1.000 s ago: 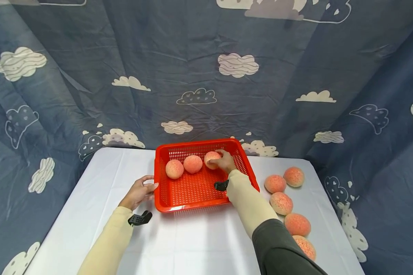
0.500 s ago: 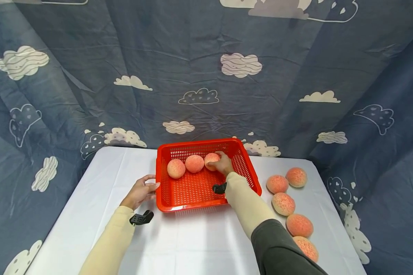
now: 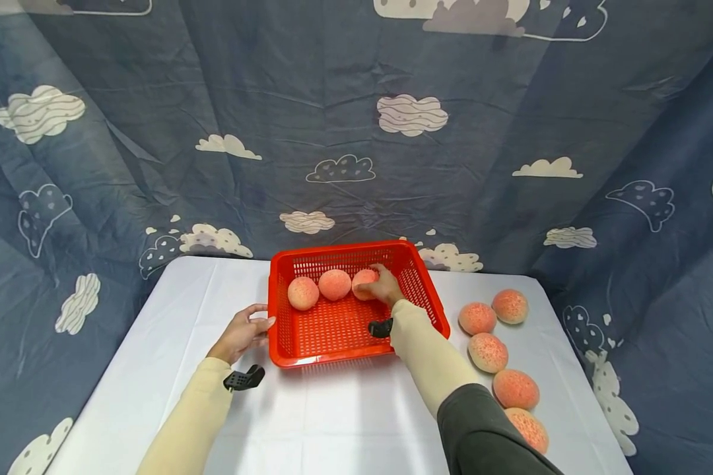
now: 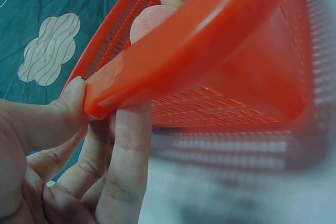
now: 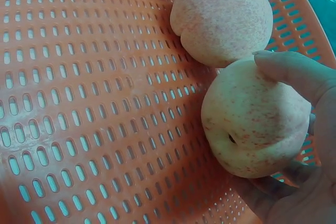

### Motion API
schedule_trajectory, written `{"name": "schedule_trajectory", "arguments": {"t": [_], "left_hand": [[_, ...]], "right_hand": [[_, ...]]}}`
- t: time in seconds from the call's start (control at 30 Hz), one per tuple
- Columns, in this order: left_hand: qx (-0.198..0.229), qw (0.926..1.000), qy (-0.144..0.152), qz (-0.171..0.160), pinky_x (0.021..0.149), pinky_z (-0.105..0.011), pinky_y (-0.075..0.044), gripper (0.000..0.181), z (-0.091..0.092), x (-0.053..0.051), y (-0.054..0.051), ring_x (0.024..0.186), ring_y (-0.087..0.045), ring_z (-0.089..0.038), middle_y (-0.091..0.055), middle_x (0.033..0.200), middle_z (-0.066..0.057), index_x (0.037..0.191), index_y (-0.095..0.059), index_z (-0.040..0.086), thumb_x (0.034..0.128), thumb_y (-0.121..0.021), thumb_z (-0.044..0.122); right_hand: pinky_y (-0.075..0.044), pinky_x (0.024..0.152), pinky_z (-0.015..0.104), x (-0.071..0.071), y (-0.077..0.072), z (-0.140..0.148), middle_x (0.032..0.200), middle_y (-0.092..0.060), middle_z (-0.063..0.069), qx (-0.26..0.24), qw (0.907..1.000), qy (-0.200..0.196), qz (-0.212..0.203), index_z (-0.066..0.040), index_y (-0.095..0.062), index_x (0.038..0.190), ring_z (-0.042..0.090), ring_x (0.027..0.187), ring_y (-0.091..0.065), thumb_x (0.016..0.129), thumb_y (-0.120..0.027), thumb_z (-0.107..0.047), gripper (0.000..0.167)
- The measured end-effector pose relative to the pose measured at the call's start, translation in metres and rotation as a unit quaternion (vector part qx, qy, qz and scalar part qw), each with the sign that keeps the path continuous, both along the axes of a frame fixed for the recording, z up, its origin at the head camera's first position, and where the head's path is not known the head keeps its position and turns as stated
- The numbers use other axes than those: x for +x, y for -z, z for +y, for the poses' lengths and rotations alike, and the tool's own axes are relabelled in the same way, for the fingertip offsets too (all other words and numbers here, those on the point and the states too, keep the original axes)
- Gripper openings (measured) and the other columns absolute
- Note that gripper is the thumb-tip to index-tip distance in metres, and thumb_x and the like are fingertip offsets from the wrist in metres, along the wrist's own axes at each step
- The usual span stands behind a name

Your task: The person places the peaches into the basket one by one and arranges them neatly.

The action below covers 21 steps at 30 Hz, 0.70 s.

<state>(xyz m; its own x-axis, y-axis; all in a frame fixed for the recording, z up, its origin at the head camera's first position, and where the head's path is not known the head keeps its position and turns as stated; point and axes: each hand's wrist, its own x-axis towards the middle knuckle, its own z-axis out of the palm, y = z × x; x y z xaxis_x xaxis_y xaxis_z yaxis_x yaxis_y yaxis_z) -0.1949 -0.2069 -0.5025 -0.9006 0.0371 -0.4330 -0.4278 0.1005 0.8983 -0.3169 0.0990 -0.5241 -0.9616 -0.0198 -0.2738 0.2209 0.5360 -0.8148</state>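
Observation:
A red perforated plastic basket (image 3: 339, 340) stands on the table, with three peaches in a row along its far side. My right hand (image 3: 383, 285) holds the rightmost peach (image 5: 252, 121), thumb on one side and fingers round the other. In the right wrist view that peach touches the middle peach (image 5: 223, 19). At the row's left end lies another peach (image 3: 303, 293). My left hand (image 3: 241, 334) pinches the basket's left rim (image 4: 113, 85), thumb outside and fingers underneath; the left wrist view shows this closely.
To the right of the basket, several more peaches (image 3: 488, 352) lie in a loose column on the white-covered table (image 3: 333, 422). A dark blue cloud-patterned curtain (image 3: 339, 119) hangs behind the table and at both sides.
My right hand has brought the rightmost peach slightly nearer and to the left, against the middle peach. The left hand keeps its place at the basket rim.

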Motion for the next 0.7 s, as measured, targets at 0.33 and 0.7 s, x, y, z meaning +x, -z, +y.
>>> {"name": "schedule_trajectory", "arguments": {"t": [0.33, 0.7], "left_hand": [[-0.004, 1.0000, -0.002, -0.005, 0.062, -0.025, -0.053, 0.046, 0.001, -0.001, 0.001, 0.068, -0.058, -0.012, -0.065, 0.085, -0.002, 0.137, -0.039, 0.000, 0.0960, -0.058, 0.009], [-0.006, 1.0000, 0.004, -0.005, 0.064, -0.025, -0.053, 0.047, 0.001, 0.000, 0.000, 0.070, -0.059, -0.012, -0.065, 0.088, -0.002, 0.138, -0.038, 0.000, 0.0966, -0.058, 0.010]], "right_hand": [[-0.040, 0.102, 0.049, 0.003, -0.003, 0.001, 0.138, -0.047, 0.019, -0.005, 0.9999, -0.016, 0.000, -0.008, -0.042, 0.141, 0.035, 0.121, -0.049, 0.081, -0.077, -0.017, 0.071], [-0.034, 0.107, 0.052, 0.010, -0.020, 0.010, 0.145, -0.042, 0.017, -0.026, 0.9987, -0.036, 0.025, -0.008, -0.039, 0.143, 0.035, 0.130, -0.041, 0.080, -0.078, -0.018, 0.075]]}}
